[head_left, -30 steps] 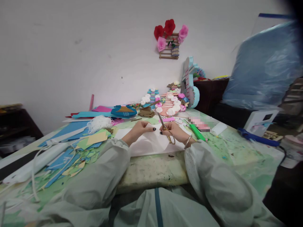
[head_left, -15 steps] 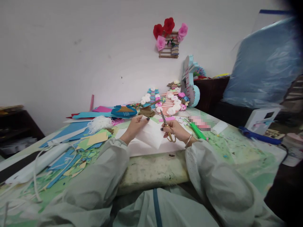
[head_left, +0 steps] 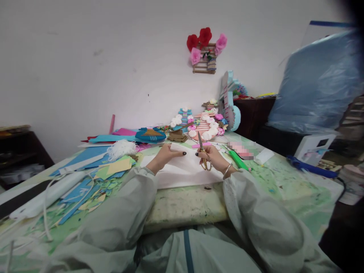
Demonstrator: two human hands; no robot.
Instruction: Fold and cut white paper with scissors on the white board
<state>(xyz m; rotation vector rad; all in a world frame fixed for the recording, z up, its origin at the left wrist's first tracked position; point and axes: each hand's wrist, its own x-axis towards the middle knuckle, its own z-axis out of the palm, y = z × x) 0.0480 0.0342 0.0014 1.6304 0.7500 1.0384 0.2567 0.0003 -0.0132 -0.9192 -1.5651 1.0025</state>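
Note:
My left hand [head_left: 165, 157] pinches a sheet of white paper [head_left: 184, 161] by its upper left side, thumb on top. Gold-handled scissors [head_left: 203, 149] are in my right hand [head_left: 216, 158], blades pointing up and away from me. The right thumb lies close to the paper's right edge; whether it grips the paper too, I cannot tell. Beneath both hands, more white paper [head_left: 170, 182] rests on the table's near edge, and its outline blends with the held sheet.
Coloured paper scraps [head_left: 99, 189], white string [head_left: 122, 150] and a white strip-like bar [head_left: 51, 195] lie at left. A green tool [head_left: 238, 159] and a blue-handled tool [head_left: 311, 167] lie at right. Flower-decorated crafts [head_left: 206, 127] stand against the wall.
The held paper has tilted flatter, its hanging lower corner no longer showing against the sheet below. My left hand has shifted slightly right and down. The scissors stay in my right hand.

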